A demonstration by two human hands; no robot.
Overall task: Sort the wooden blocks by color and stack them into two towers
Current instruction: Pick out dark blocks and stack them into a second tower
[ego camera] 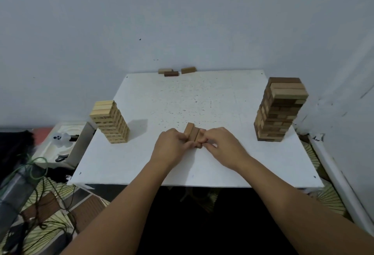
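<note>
On the white table (pixel 202 101) a row of brown blocks (pixel 192 133) lies side by side near the front middle. My left hand (pixel 172 145) grips the row from the left and my right hand (pixel 220 145) grips it from the right, fingers curled against the block ends. A light-coloured tower (pixel 110 122) stands at the table's left edge. A taller brown tower (pixel 280 109) stands at the right edge, its upper layers shifted off line. Three loose blocks (pixel 176 71), one pale, one dark, one mid-brown, lie at the far edge.
A wall rises right behind the table and along its right side. Left of the table, lower down, sits a white foam tray (pixel 60 143) with small items, and green and dark cables (pixel 36 173) trail over the patterned floor.
</note>
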